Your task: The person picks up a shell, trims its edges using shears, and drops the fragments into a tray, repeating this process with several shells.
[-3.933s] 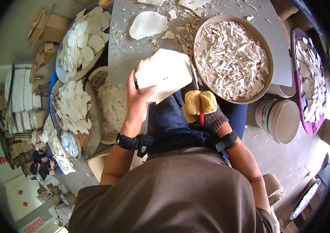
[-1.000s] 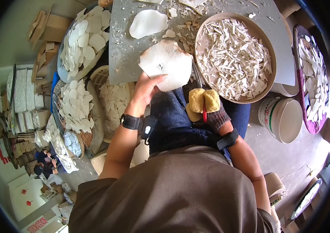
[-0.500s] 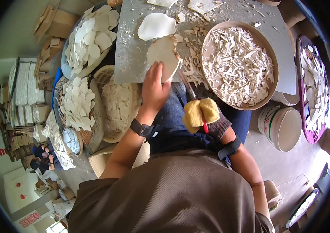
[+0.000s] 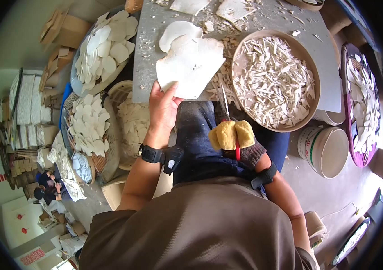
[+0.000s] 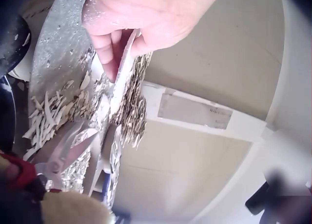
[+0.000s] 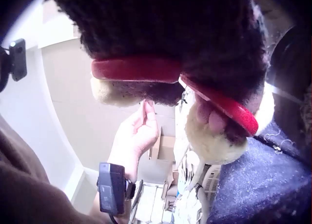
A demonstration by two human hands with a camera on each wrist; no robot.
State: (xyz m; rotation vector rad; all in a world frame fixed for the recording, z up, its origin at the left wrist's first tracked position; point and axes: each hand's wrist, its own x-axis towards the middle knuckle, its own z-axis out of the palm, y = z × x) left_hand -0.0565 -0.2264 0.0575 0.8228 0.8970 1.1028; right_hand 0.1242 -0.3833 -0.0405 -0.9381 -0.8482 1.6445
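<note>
My bare left hand (image 4: 163, 112) pinches a thin white slab (image 4: 189, 65) by its near edge, thumb on top. The slab's broad face is turned up, and it overlaps another white piece (image 4: 173, 30) lying on the table. Seen edge-on in the left wrist view, the slab (image 5: 126, 68) sits between thumb and fingers. My right hand (image 4: 253, 154), in a dark knitted glove, grips red-handled scissors (image 4: 224, 104) with yellow padding (image 4: 229, 134) about the handles. The scissors' blades (image 5: 73, 153) stand apart, pointing toward the table edge, away from the slab.
A round tray (image 4: 316, 96) full of white strips sits on the grey table (image 4: 148, 67), right of the slab. Scraps litter the tabletop. Baskets of white pieces (image 4: 88, 121) stand at left, white buckets (image 4: 331, 150) at right. Another person (image 4: 49, 184) is at far left.
Half a second ago the left hand lay back-up over a narrower-looking slab; now its thumb shows on top and the slab's broad face is turned up. The scissors stay near the lap.
</note>
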